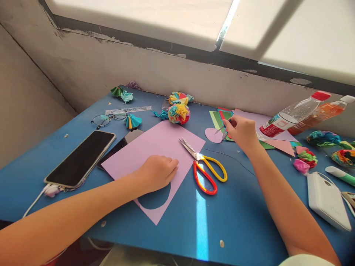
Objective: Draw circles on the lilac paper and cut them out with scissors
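Plainly, the left hand [158, 171] lies knuckles-up on the pink sheet [149, 155], fingers curled loosely together and pressing the paper flat against the blue table [238, 207]; a rounded piece is already cut out of the sheet's near edge, just below that hand. The right hand [242, 131] is stretched to the far side, its fingertips pinching a thin pen-like tool [222, 128], though the view is too small to say just what it is, right beside a small pink cut-out [213, 135] that lies at the edge of a stack of coloured papers [222, 116]. The scissors [203, 166] lie apart from both hands, blades half open, overlapping the sheet's right edge. This looks like the step between cutting and marking: the shape is out and a tool is being fetched. The next move seems to call for a steady sheet under the left palm.
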`<state>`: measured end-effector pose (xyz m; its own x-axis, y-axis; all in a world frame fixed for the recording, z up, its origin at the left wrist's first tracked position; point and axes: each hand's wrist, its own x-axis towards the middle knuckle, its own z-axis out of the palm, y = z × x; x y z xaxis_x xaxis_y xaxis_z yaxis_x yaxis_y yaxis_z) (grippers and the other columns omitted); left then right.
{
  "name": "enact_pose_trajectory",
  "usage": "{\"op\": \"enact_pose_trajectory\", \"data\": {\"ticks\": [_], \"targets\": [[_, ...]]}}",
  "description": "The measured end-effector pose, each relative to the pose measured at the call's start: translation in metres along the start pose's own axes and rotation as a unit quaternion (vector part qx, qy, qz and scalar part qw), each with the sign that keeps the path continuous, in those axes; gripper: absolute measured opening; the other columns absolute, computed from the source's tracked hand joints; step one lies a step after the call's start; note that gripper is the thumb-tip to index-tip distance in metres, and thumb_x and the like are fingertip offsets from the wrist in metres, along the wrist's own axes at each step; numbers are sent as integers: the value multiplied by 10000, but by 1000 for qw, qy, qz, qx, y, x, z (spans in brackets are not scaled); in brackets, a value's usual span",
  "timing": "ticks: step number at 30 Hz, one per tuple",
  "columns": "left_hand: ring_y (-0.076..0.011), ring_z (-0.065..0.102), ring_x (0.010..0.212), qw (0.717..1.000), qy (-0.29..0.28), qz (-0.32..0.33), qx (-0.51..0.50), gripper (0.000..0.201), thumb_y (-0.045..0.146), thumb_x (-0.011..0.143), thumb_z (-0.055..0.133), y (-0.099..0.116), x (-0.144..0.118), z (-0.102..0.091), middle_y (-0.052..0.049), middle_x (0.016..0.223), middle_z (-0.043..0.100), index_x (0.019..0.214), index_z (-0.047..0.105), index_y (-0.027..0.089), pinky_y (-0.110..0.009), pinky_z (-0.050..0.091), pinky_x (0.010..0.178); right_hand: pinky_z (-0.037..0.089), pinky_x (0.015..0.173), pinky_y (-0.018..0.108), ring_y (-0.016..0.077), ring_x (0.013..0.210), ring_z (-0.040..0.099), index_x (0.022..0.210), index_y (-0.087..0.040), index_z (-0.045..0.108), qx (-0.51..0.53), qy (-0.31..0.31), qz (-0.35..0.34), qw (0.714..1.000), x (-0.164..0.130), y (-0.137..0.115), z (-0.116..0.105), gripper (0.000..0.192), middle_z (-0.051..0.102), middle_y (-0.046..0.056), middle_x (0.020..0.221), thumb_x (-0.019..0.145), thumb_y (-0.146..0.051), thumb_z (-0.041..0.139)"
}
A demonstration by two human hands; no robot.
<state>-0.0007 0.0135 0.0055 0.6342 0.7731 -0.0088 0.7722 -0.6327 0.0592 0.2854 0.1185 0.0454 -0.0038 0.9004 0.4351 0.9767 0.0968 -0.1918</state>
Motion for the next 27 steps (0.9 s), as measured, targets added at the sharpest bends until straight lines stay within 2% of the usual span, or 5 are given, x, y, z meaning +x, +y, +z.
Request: {"op": "enact_pose_trajectory", "data": {"ticks": [7, 14, 20, 25, 27], "targets": [[-178, 594, 628, 1000, -6, 3, 3, 279, 249, 949, 325, 0, 0, -1, -55, 708, 641, 792, 540, 170, -298, 248, 501, 458, 735, 361, 221, 682, 601, 738, -199, 613, 34, -5, 27, 999, 2, 4, -13, 179, 676, 80, 727, 849, -330, 561], [-175, 585, 628, 1000, -9, 6, -1, 271, 248, 948, 331, -1, 1, 0, -57, 713, 637, 799, 543, 170, -293, 249, 500, 539, 596, 310, 169, 581, 631, 775, -158, 616, 197, -116, 194, 954, 8, 35, 9, 236, 689, 84, 720, 862, -363, 537], [-199, 590, 674, 999, -39, 7, 7, 289, 237, 957, 312, 1, 1, -4, -65, 761, 635, 857, 573, 162, -299, 293, 531, 441, 505, 344, 250, 582, 612, 1216, -39, 499, 73, -145, 251, 954, 10, 58, 7, 562, 647, 127, 658, 889, -494, 453], [-250, 573, 813, 999, -10, 42, 4, 392, 448, 949, 370, 8, -4, -6, -115, 900, 623, 931, 606, 136, -339, 390, 645, 409, 520, 295, 210, 644, 604, 958, -200, 641, 35, -233, 163, 958, -14, 11, -38, 463, 663, 74, 810, 815, -618, 504], [-284, 560, 871, 998, -1, 68, -1, 587, 645, 878, 392, 10, -7, -5, -150, 1002, 616, 1012, 612, 118, -385, 418, 711, 409, 526, 269, 176, 651, 592, 858, -231, 646, 26, -340, 4, 940, -39, -21, -46, 388, 657, 39, 811, 847, -578, 475]]}}
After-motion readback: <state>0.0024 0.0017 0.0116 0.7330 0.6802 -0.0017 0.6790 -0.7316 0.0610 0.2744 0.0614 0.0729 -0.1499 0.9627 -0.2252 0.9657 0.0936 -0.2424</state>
